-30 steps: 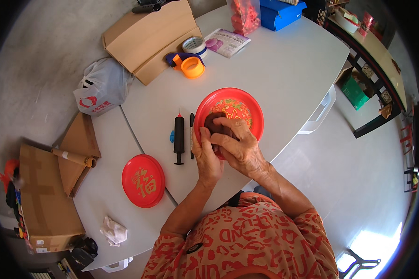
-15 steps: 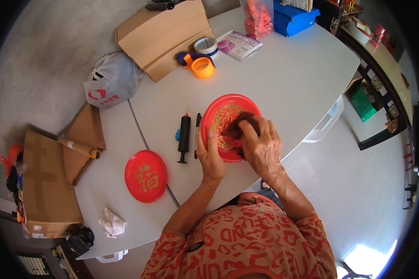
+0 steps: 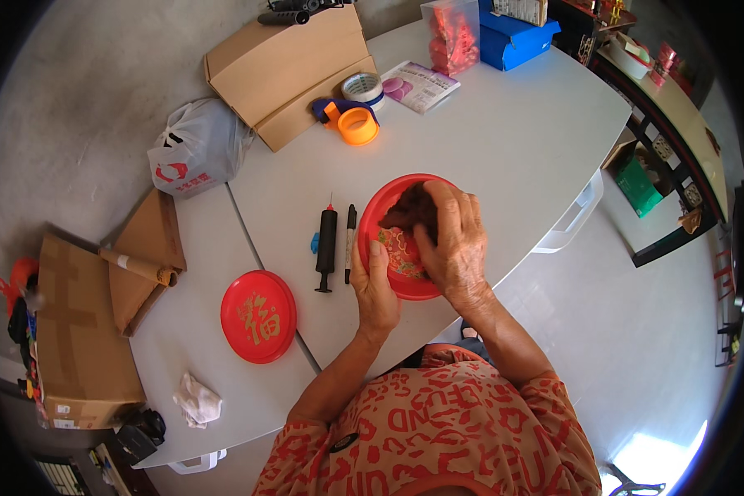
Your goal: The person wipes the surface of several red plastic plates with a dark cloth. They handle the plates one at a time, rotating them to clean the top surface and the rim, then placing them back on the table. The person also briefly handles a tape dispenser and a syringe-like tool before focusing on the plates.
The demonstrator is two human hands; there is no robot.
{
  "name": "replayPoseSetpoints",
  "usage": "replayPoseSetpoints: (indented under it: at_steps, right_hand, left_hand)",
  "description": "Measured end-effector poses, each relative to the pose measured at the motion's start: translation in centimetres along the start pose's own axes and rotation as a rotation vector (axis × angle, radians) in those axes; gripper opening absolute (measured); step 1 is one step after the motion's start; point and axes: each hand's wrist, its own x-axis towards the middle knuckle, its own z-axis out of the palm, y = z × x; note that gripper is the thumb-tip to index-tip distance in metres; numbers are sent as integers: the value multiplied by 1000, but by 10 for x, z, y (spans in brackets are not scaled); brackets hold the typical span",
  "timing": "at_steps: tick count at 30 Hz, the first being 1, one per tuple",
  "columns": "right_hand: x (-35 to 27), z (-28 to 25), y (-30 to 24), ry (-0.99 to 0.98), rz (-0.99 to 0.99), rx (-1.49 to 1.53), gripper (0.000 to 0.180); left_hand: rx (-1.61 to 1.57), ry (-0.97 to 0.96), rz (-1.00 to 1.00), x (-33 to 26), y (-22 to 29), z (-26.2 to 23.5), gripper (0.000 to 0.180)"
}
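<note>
My left hand point(image 3: 375, 289) grips the near left rim of a red plate point(image 3: 370, 217), thumb laid over the inside. The plate has a gold and green pattern on its bottom. Inside it, my right hand point(image 3: 455, 244) presses a dark brown cloth point(image 3: 412, 210) against the far part of the surface, fingers bent round the cloth. Left of the plate lie a black marker pen point(image 3: 350, 240) and a black hand pump point(image 3: 326, 248) with a needle tip. Farther left rests a red round lid or plate point(image 3: 259, 317) with a gold character on it.
A crumpled pale cloth point(image 3: 197, 400) lies at the near left. Behind stand a plastic bag point(image 3: 198, 149), an open cardboard box point(image 3: 289, 70), an orange tape ring point(image 3: 358, 126), a tape roll point(image 3: 362, 87), a leaflet point(image 3: 420, 86) and a blue box point(image 3: 517, 40). A large carton point(image 3: 87, 331) stands left.
My right hand has moved the brown cloth toward the far side of the plate, uncovering more of the near pattern. The left hand keeps its hold on the rim.
</note>
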Motion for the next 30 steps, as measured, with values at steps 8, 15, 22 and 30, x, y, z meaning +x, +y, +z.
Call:
replayPoseSetpoints:
  at_steps: [8, 15, 22, 30]
  right_hand:
    - [-13, -5, -15, -217, -195, 291, 36]
    - [-22, -56, 1, -587, -131, 167, 32]
    - [-10, -25, 5, -96, 12, 45, 51]
    - [-31, -24, 5, -381, -18, 151, 45]
  left_hand:
    - [66, -60, 41, 2, -1, -10, 38]
    - [169, -22, 51, 3, -2, -14, 37]
    - [313, -118, 135, -4, 18, 9, 46]
    - [335, -51, 104, 0, 1, -8, 46]
